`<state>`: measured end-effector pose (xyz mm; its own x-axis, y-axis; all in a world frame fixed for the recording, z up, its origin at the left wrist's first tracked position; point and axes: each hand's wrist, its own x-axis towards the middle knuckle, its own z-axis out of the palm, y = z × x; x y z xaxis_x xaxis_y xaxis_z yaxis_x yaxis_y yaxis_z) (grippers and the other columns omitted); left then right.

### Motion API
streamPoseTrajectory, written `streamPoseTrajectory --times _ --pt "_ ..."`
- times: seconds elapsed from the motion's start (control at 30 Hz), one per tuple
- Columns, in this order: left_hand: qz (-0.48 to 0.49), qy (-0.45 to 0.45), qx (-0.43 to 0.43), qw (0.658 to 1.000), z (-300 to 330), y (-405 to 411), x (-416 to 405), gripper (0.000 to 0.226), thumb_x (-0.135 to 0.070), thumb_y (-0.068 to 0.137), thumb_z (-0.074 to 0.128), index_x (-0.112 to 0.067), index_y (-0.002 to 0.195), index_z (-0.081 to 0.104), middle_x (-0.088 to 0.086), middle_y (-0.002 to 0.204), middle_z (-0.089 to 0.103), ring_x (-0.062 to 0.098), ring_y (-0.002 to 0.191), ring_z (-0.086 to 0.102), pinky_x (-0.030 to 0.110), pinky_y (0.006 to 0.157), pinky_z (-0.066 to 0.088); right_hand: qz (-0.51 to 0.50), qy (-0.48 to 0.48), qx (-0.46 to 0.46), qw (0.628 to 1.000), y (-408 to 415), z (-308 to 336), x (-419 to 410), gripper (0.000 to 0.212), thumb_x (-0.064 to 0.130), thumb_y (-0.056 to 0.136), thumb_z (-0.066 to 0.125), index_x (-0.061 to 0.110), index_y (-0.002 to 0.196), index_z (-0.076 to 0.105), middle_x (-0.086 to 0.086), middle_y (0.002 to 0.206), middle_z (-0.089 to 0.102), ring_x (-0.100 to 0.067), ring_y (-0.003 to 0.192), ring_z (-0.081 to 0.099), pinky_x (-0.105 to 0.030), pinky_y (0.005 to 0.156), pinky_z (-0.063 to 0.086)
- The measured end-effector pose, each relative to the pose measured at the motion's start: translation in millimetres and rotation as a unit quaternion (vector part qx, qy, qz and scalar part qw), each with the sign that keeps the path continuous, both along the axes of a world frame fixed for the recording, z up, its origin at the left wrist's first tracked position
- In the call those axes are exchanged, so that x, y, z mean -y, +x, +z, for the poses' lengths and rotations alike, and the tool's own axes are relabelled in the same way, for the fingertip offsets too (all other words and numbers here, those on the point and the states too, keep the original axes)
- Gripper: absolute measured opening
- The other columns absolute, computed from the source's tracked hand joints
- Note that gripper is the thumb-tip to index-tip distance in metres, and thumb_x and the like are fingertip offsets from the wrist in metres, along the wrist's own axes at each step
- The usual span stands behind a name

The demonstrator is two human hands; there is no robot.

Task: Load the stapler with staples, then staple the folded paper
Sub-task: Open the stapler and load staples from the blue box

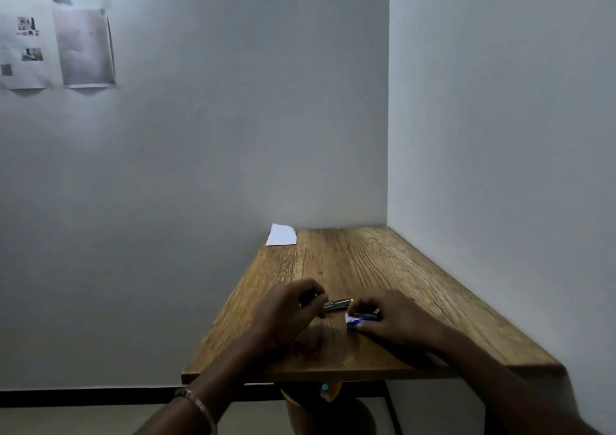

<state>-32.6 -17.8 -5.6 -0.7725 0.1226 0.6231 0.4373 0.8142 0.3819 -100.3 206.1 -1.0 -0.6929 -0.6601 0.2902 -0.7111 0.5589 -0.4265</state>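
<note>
A wooden table (383, 268) is set into a corner between two pale walls. Near its front edge, both hands are seen close together. The left hand (290, 308) is curled, its fingers closed around the near end of a small metal stapler (338, 304); the rest of the stapler is left showing between the two hands, pointed toward the right hand, with a yellow tip at its far end. The right hand (390, 321) is held just beside that tip, fingers bent and pinched on a small blue-and-white box (358, 319), which is kept low, at or just above the tabletop; whether it is touching the wood cannot be told. Whether the stapler is opened cannot be told either, since the view is dim and blurred. A folded white paper (281, 235) is seen lying at the far left corner of the table, against the wall, well apart from both hands. A metal bracelet (196, 404) is worn on the left wrist. Printed sheets (56, 47) are fixed on the wall at upper left.
</note>
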Motion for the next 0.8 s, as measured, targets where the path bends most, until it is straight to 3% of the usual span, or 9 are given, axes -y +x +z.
streamPoseTrajectory --times 0.13,0.33,0.47,0.6,0.7,0.8 --pt "-0.005 0.068 0.079 0.995 -1.3 7.9 -6.4 0.010 -0.023 0.095 0.061 -0.020 0.101 0.068 -0.008 0.087 0.075 0.000 0.079 0.071 0.025 0.076 0.060 0.021 -0.021 0.003 1.000 1.8 -2.4 14.4 0.030 0.029 0.087 0.073 0.026 0.116 0.067 0.012 0.112 0.064 0.001 0.095 0.060 -0.012 0.076 0.048" --pt "0.004 0.136 0.149 0.979 -1.1 12.6 -8.7 0.016 -0.027 0.097 0.057 -0.019 0.109 0.065 -0.008 0.089 0.077 -0.010 0.069 0.066 0.009 0.060 0.045 0.023 -0.040 0.010 0.999 1.6 -5.8 15.3 0.037 0.033 0.084 0.075 0.027 0.119 0.066 0.011 0.112 0.068 -0.001 0.099 0.063 -0.022 0.087 0.055" --pt "-0.034 0.168 0.206 0.964 -0.5 10.3 -4.3 0.018 -0.023 0.095 0.062 -0.019 0.112 0.064 -0.003 0.100 0.075 -0.004 0.082 0.069 0.014 0.065 0.051 0.022 -0.065 0.032 0.997 2.9 -7.7 14.8 0.040 0.031 0.083 0.076 0.029 0.121 0.064 0.012 0.113 0.067 -0.001 0.101 0.063 -0.022 0.088 0.054" --pt "-0.043 0.109 0.208 0.971 -3.0 5.7 -1.9 0.030 -0.027 0.088 0.070 -0.023 0.117 0.065 -0.009 0.112 0.069 0.000 0.101 0.066 0.023 0.087 0.057 0.025 -0.094 0.064 0.993 2.2 -11.0 15.4 0.040 0.027 0.082 0.076 0.029 0.121 0.065 0.013 0.115 0.067 -0.002 0.106 0.063 -0.028 0.094 0.055" --pt "-0.005 0.026 0.179 0.983 -3.5 6.9 -5.2 0.036 -0.030 0.088 0.070 -0.026 0.123 0.064 -0.018 0.109 0.062 -0.003 0.098 0.060 0.018 0.086 0.053 0.039 -0.109 0.087 0.989 4.7 -10.3 13.9 0.041 0.026 0.080 0.078 0.031 0.119 0.066 0.015 0.114 0.067 0.000 0.106 0.063 -0.026 0.093 0.055" --pt "0.022 -0.028 0.172 0.985 -5.2 5.7 -6.5 0.037 -0.040 0.087 0.069 -0.029 0.122 0.066 -0.010 0.112 0.065 0.002 0.096 0.059 0.027 0.087 0.055 0.039 -0.110 0.084 0.990 6.2 -8.1 8.4 0.043 0.025 0.079 0.080 0.030 0.120 0.066 0.013 0.115 0.067 -0.002 0.106 0.063 -0.023 0.089 0.055"
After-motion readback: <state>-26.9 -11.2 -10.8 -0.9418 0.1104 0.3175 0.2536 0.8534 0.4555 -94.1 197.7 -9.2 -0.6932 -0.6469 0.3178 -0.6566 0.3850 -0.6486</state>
